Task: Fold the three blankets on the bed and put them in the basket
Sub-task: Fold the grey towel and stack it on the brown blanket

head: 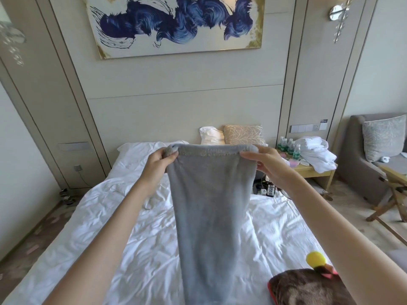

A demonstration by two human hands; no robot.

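Observation:
A grey fleece blanket point(211, 208) hangs in front of me over the white bed point(92, 216), folded into a long narrow strip. My left hand point(159, 160) pinches its top left corner. My right hand point(261, 160) pinches the top right corner, and the top edge is stretched level between them. A brown patterned blanket point(306, 289) with a red edge and a yellow pompom point(316, 259) lies on the bed at the lower right, partly behind my right forearm. No basket is in view.
Two pillows point(231, 134) lean against the headboard. To the right stands a bedside table point(317, 170) with several water bottles and white towels. Further right are a grey armchair point(361, 164) and a wooden folding stand point(394, 194). Carpeted floor runs along both sides.

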